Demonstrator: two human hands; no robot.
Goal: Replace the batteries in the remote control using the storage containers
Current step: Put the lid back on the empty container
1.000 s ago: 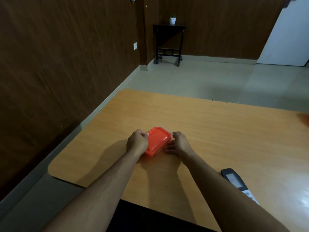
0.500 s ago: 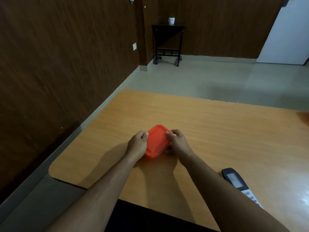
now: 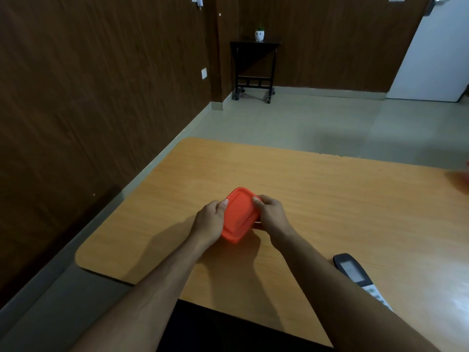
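Note:
A small storage container with an orange lid [image 3: 238, 215] is held between both hands just above the wooden table [image 3: 330, 199]. My left hand [image 3: 209, 222] grips its left edge, thumb on the lid rim. My right hand [image 3: 271, 214] grips its right edge, fingers curled over the lid. The lid covers whatever is inside. A remote control [image 3: 355, 274] with a grey screen lies on the table to the right, partly behind my right forearm.
A reddish object [image 3: 462, 181] shows at the table's far right edge, cut off by the frame. The table's left edge runs close to a dark wood-panelled wall [image 3: 88, 110]. A black side table [image 3: 255, 64] stands far back.
The container has turned and tilted, its lid now angled more toward me. My right hand moved from beside the container onto its right edge and lid.

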